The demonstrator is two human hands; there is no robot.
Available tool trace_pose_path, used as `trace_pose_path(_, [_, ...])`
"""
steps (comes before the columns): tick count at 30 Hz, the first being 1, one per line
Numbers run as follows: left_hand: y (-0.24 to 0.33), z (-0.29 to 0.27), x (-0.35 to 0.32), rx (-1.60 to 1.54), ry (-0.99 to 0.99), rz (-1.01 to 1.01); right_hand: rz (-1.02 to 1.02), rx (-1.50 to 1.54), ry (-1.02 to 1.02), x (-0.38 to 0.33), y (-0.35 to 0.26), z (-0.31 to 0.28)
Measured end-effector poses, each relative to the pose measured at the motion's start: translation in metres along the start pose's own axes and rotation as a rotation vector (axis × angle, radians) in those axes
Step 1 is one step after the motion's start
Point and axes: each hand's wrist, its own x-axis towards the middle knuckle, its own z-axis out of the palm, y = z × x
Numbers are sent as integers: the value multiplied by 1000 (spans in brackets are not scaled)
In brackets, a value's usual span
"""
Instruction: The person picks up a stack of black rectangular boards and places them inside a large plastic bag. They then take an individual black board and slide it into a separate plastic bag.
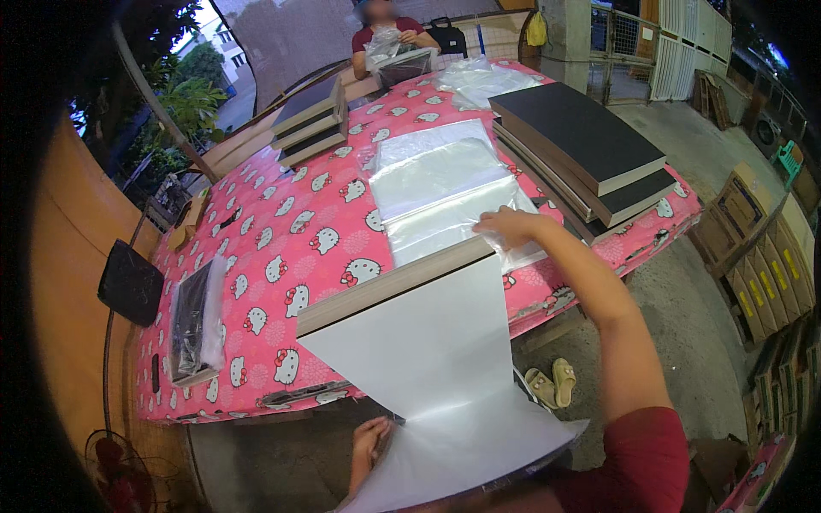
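My right hand [513, 226] reaches across the table onto a stack of clear plastic bags [440, 184]. Its fingers pinch the near part of the top bag. Low in the view, my left hand [369, 439] is curled at the left edge of a shiny, pale, bent sheet [457, 440]; some of its fingers are hidden. Between my arms, a white-faced panel [436, 325] with a thick wood-grain edge [398, 286] leans against the table's near side. The pale sheet meets its lower part; whether the two are joined I cannot tell.
Black-topped, thick panels are stacked at right [581, 137] and far left [310, 120]. A plastic-wrapped panel [195, 321] lies on the pink patterned tablecloth [265, 231]. Across the table, a person [389, 43] handles a clear bag. A black chair [130, 282] stands left; slippers [554, 385] lie below.
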Motion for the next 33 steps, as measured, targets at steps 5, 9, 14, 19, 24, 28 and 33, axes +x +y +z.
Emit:
trace_pose_path(5, [172, -30, -75, 567, -493, -199, 79, 186, 342, -15, 23, -28])
trace_pose_path(9, [302, -5, -109, 281, -385, 736, -253, 351, 772, 14, -19, -90])
trace_pose_path(14, [414, 183, -80, 522, -105, 1173, -330, 297, 1007, 31, -142, -170])
trace_pose_path(19, [425, 258, -39, 368, 72, 1264, -290, 70, 1091, 10, -216, -213])
trace_pose_path(24, [466, 205, -19, 348, -151, 1024, -299, 27, 1353, -20, -174, -260])
trace_pose_path(28, [480, 166, -39, -8, -294, 801, -31, 42, 1301, -34, -158, -269])
trace_pose_path(33, [455, 187, -60, 77, -380, 792, -211, 87, 1466, -34, -161, -268])
